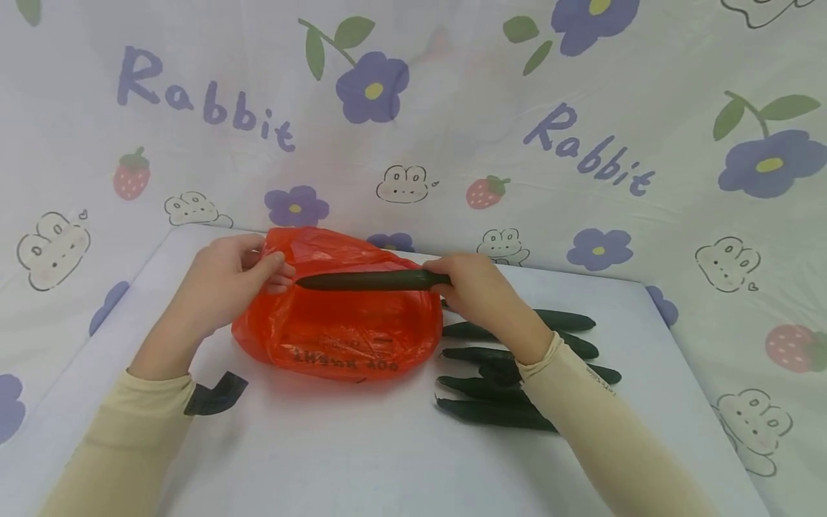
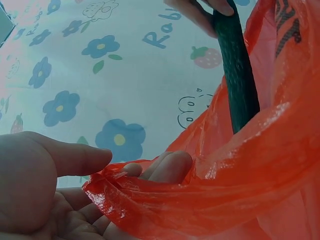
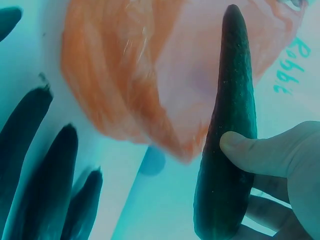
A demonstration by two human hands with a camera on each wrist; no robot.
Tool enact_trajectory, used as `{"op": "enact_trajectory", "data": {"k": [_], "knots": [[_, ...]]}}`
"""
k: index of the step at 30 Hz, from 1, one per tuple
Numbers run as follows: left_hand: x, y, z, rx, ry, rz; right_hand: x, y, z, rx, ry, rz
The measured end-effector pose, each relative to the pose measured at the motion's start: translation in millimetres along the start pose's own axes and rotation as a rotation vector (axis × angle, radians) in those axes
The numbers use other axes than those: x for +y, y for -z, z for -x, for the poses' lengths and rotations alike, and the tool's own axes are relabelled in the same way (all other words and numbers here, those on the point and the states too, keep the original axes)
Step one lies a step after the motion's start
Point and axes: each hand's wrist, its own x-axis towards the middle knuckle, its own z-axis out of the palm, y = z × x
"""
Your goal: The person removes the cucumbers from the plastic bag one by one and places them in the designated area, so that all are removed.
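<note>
The desk [image 1: 362, 459] in front of me is white, backed by a cloth printed with flowers and rabbits, and on it lies the red plastic bag [image 1: 342, 330], slumped with its mouth turned up and toward my left. My left hand [image 1: 226, 283] pinches the bag's rim between thumb and fingers and lifts that edge so the opening gapes; the left wrist view shows the plastic bunched over my fingertips. My right hand [image 1: 474, 287] grips one cucumber [image 1: 368, 281] by its thick end, thumb pressed on top. The cucumber lies level, its long axis running right to left across the bag, the narrow tip pointing at my left hand and already just inside the raised rim. So the opening sits straight along the cucumber's own line, leftward from my right hand. The other cucumbers [image 1: 517, 359] lie side by side on the desk just right of the bag, under my right forearm.
</note>
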Motion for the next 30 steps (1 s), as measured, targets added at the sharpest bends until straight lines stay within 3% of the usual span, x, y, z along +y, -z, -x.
{"op": "enact_trajectory", "data": {"k": [13,24,30], "knots": [[-2.4,3.6,-1.1,0.01,0.019,-0.021,36,18,26,0.044,-0.026,-0.018],[-5.7,3.3,-1.3,0.016,0.012,-0.027,72,36,46,0.116,0.053,-0.016],[-4.5,3.8,0.3,0.018,0.007,-0.028,91,47,60,0.134,0.042,-0.013]]}}
